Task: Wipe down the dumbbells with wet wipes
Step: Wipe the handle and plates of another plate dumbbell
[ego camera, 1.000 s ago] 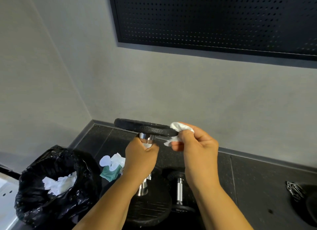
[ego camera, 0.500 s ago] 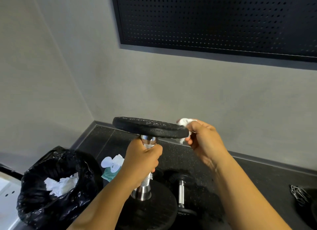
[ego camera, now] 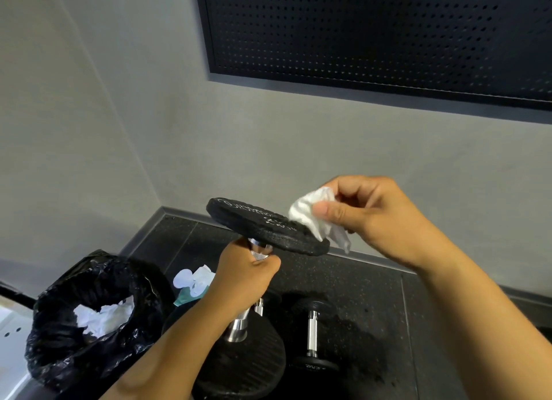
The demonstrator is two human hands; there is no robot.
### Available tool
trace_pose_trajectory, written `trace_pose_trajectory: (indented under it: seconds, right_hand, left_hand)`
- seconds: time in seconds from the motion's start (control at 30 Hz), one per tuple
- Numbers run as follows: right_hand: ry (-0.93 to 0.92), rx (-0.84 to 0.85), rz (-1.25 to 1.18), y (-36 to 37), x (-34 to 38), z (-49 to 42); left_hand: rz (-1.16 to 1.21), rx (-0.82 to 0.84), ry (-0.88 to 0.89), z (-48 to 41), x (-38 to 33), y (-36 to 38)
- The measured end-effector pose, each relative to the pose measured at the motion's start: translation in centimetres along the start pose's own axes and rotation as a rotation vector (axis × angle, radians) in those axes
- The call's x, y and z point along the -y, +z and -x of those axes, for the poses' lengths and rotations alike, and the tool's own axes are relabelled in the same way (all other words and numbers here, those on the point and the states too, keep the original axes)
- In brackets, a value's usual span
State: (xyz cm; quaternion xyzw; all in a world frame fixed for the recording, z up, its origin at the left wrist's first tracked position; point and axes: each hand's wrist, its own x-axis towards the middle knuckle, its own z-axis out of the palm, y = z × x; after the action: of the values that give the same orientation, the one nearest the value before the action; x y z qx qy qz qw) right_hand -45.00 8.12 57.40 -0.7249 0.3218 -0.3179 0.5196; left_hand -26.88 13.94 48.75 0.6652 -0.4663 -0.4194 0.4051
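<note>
A black dumbbell point(ego camera: 263, 229) with a chrome handle stands nearly on end, its top plate tilted toward me. My left hand point(ego camera: 243, 280) grips the chrome handle just under that plate. My right hand point(ego camera: 373, 217) pinches a crumpled white wet wipe point(ego camera: 313, 214) between thumb and fingers, and the wipe touches the right rim of the top plate. The dumbbell's lower plate point(ego camera: 248, 367) sits low, near the floor. A second, smaller dumbbell point(ego camera: 312, 334) lies on the dark floor to the right of it.
A black bin bag point(ego camera: 89, 325) with used white wipes inside stands at the lower left. A green pack of wipes point(ego camera: 194, 283) lies behind it on the speckled floor. Grey walls meet in a corner; a black perforated panel point(ego camera: 373, 32) hangs above.
The top plate has tipped toward me, showing its printed face. My right hand has come up from the plate's far rim to its right edge, with the wipe hanging looser.
</note>
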Motion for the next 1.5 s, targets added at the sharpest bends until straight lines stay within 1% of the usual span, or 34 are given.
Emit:
trace_pose_trajectory:
  seconds: [0.07, 0.13, 0.2, 0.3, 0.4, 0.53, 0.63, 0.7, 0.77, 0.87, 0.93, 1.17, 1.23, 1.33, 1.5]
  right_hand:
    - [-0.040, 0.110, 0.007, 1.3, 0.7, 0.5]
    - [-0.069, 0.139, -0.007, 2.2, 0.6, 0.5]
    - [-0.063, 0.128, -0.018, 2.5, -0.2, 0.2]
    - [0.013, 0.062, -0.004, 2.3, -2.1, -0.7]
    - [0.064, -0.008, 0.096, 2.0, -3.9, -1.8]
    - [0.139, -0.074, 0.171, 1.5, -5.9, -3.1]
    - [0.210, -0.095, 0.258, 1.2, -6.9, -3.7]
    - [0.228, -0.104, 0.315, 1.3, -7.0, -3.9]
    - [0.230, -0.093, 0.322, 1.6, -6.7, -3.7]
    - [0.191, -0.018, 0.262, 2.4, -5.6, -2.9]
    - [0.174, 0.017, 0.179, 2.8, -4.8, -2.0]
    - [0.051, 0.088, -0.096, 4.5, -1.4, 1.2]
    - [-0.007, 0.072, -0.072, 5.3, -0.9, 0.8]
    - [-0.079, 0.005, 0.058, 5.8, -1.1, -0.9]
    - [-0.052, -0.076, 0.172, 5.5, -2.8, -4.2]
  left_hand:
    - [0.001, -0.002, 0.001, 0.0, 0.1, 0.0]
    - [0.014, 0.003, -0.003, 0.1, 0.1, 0.0]
    - [0.033, 0.008, 0.001, 0.2, 0.1, 0.1]
    - [0.028, 0.021, 0.028, 0.6, 0.0, 0.3]
    - [0.003, 0.018, 0.035, 1.1, -0.5, 0.5]
    - [-0.018, 0.038, 0.023, 1.4, -0.9, 0.9]
    - [-0.024, 0.046, -0.002, 1.1, -0.6, 1.1]
    - [-0.015, 0.045, -0.007, 1.0, -0.3, 1.2]
    - [-0.012, 0.026, 0.002, 1.0, -0.1, 1.4]
    - [-0.045, -0.007, 0.022, 0.8, 0.5, 1.5]
    - [-0.079, -0.014, 0.047, 0.6, 1.0, 1.5]
    - [-0.220, 0.054, 0.069, 0.6, 2.0, 1.4]
    - [-0.220, 0.098, 0.088, 0.8, 2.0, 1.5]
    - [-0.258, 0.169, 0.114, 1.3, 1.8, 1.8]
    - [-0.270, 0.187, 0.174, 1.8, 1.6, 1.9]
